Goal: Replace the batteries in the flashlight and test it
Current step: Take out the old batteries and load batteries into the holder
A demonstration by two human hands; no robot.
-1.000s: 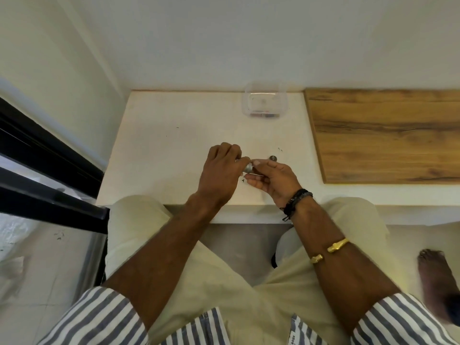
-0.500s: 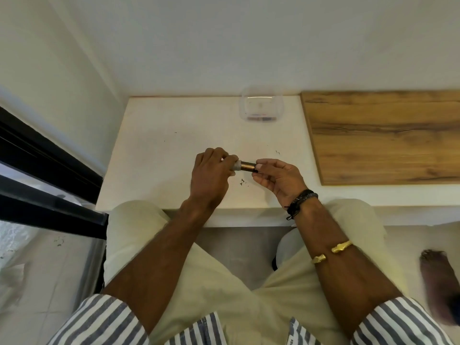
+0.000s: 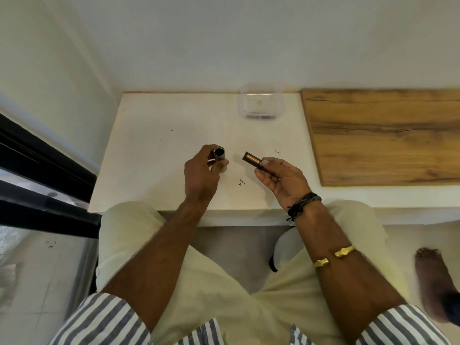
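Observation:
My left hand (image 3: 201,175) grips a small silver flashlight body (image 3: 219,156), its open dark end turned up toward me. My right hand (image 3: 282,178) pinches a black battery holder (image 3: 252,160) with copper-coloured batteries showing in it, held just above the white table (image 3: 159,150). The two parts are apart, with a gap of bare table between them. Most of the flashlight body is hidden inside my left fist.
A clear plastic container (image 3: 260,105) with small items inside stands at the table's back edge. A wooden board (image 3: 383,135) lies to the right. Small dark specks (image 3: 242,183) dot the table near my hands. A bare foot (image 3: 433,280) rests on the floor, right.
The battery holder has slid fully out of the flashlight body. My hands have moved apart, left hand leftward with the body, right hand rightward with the holder.

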